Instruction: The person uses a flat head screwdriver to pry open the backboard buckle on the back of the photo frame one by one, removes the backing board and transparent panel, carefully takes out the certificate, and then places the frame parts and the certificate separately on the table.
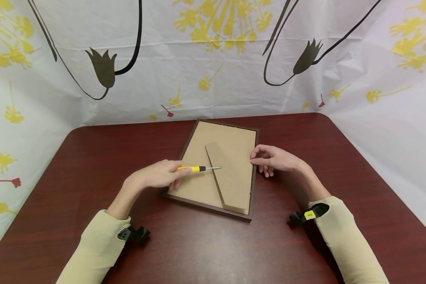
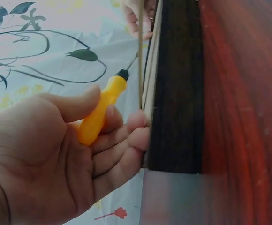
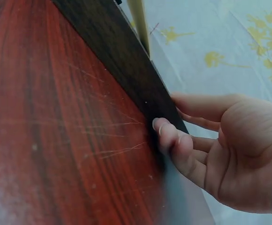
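A picture frame point(image 1: 218, 212) lies face down on the table, its brown backing board point(image 1: 227, 134) and folded-down easel stand point(image 1: 227, 177) uppermost. My left hand point(image 1: 159, 174) holds a yellow screwdriver point(image 1: 195, 169) by its handle between thumb and index finger, the shaft pointing right above the stand. In the left wrist view the other fingers of that hand touch the frame's edge point(image 2: 178, 93). At the frame's right side, my right hand point(image 1: 275, 157) grips the edge, thumb and index finger at the border of the backing. The right wrist view shows curled fingertips against the dark side point(image 3: 126, 70).
The dark red wooden table point(image 1: 213, 252) extends around the frame on all sides. A white cloth point(image 1: 213, 79) with yellow and dark plant prints hangs behind the table and at both sides. Each wrist wears a strap with a small black camera point(image 1: 296, 218).
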The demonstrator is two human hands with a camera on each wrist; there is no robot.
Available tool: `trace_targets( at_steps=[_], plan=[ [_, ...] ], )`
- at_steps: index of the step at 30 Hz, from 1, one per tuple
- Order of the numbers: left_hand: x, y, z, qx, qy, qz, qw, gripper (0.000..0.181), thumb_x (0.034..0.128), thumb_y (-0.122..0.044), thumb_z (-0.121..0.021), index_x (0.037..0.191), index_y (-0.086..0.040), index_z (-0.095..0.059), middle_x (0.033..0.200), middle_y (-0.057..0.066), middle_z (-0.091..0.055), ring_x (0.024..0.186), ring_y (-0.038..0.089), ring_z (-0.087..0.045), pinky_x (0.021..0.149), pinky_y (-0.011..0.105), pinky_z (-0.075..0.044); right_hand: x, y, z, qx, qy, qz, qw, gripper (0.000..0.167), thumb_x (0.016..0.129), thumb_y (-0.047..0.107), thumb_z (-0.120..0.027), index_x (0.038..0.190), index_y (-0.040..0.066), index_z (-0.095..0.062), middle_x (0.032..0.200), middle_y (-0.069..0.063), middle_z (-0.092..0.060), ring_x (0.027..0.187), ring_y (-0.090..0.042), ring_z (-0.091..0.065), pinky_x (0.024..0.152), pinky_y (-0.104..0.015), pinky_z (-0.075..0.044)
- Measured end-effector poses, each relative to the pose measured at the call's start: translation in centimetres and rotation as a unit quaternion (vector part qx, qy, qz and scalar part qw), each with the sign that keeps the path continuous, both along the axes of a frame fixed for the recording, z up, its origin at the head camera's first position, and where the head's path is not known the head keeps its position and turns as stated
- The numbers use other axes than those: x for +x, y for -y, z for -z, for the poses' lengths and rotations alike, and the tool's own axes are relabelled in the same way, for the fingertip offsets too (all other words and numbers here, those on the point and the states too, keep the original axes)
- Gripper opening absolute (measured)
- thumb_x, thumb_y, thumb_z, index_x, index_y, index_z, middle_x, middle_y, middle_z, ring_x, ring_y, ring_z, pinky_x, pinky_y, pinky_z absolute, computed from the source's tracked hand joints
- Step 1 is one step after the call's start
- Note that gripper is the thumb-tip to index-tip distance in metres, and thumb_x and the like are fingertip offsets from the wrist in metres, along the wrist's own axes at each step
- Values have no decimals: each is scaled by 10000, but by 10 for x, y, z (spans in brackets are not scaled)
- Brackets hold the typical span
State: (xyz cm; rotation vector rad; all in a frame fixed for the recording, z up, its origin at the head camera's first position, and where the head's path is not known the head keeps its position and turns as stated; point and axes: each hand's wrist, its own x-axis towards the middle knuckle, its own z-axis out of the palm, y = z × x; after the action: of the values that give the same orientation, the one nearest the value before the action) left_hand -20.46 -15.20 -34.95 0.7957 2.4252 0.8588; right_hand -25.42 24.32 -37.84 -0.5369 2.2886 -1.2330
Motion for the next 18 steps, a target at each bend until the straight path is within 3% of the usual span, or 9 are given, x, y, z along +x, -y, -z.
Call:
trace_targets(
  at_steps=[3,9,12,14,18],
  plan=[
    [0,2,-3,-11,234,77,9997,333,1086,-355,-455,991,-78,-614,699,21,-646,623,182,-636,634,338,-495,0,0,2,42,-182,188,9996,218,1016,212,-638,1127,47,-549,744,-182,-599,536,-275,-597,485,-335,-503],
    [-1,5,-3,-145,181,105,9997,348,1082,-391,-457,984,-93,-608,705,5,-647,638,166,-640,667,327,-471,0,2,-1,407,-342,346,9980,166,1019,260,-635,1086,117,-581,710,-146,-597,522,-270,-586,471,-332,-489],
    [-3,7,-2,-317,-189,-88,9993,335,1074,-403,-467,993,-108,-603,680,1,-620,614,163,-604,648,326,-442,2,3,-4,547,-300,162,9979,154,1023,257,-628,1065,111,-600,683,-134,-585,508,-254,-564,461,-329,-476],
    [-5,10,0,-508,-631,-345,9961,319,1068,-407,-478,976,-122,-585,660,-1,-568,595,161,-544,614,327,-414,3,4,-7,578,-224,-27,9981,141,1024,243,-626,1050,105,-625,661,-127,-578,489,-243,-543,450,-324,-467],
    [-11,16,6,-834,-1485,-919,9811,313,1063,-414,-490,915,-142,-538,658,1,-470,597,168,-456,575,335,-371,7,4,-14,579,-3,-423,9974,151,1025,245,-622,1041,103,-671,652,-118,-572,469,-233,-516,438,-308,-446]
  ],
)
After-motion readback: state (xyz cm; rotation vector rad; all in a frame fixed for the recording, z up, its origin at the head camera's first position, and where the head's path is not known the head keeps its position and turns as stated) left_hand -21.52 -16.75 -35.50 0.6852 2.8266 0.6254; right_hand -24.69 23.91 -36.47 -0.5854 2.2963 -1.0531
